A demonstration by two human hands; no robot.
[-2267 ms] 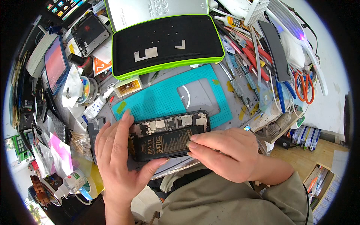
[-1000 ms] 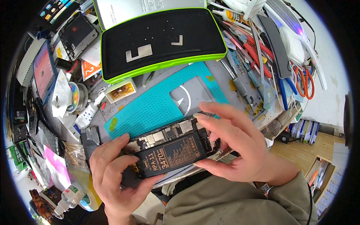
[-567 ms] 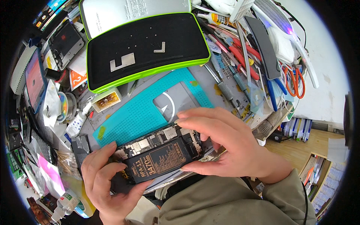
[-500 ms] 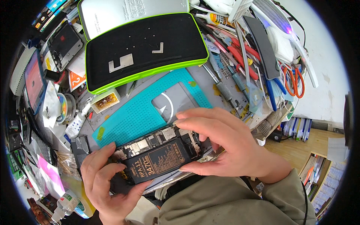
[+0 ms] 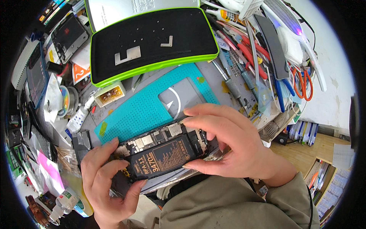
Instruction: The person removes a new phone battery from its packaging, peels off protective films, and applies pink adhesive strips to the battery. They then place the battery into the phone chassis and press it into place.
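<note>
An opened smartphone (image 5: 145,143) with its back off lies between my two hands at the near edge of the work table. Its black battery (image 5: 164,158) with gold print faces up, and a circuit board with silver shields runs along the far side. My left hand (image 5: 108,177) grips the phone's left end, thumb on the near edge and fingers on the far side. Around the right end, my right hand (image 5: 238,143) has its thumb at the near edge and forefinger at the far corner. The phone overlaps a teal perforated mat (image 5: 133,118).
Beyond the mat stands an open case with a lime-green rim (image 5: 160,65); its black lining holds a cut-out metal plate (image 5: 131,55), an L-shaped plate (image 5: 167,41) and several tiny screws. Screwdrivers (image 5: 231,88) and pliers crowd the right. Bottles, a solder spool (image 5: 70,100) and packets clutter the left.
The view has shifted slightly, so the table and case sit a little higher and further right. A lit screen at far left has gone dark. Both hands keep their hold on the phone.
</note>
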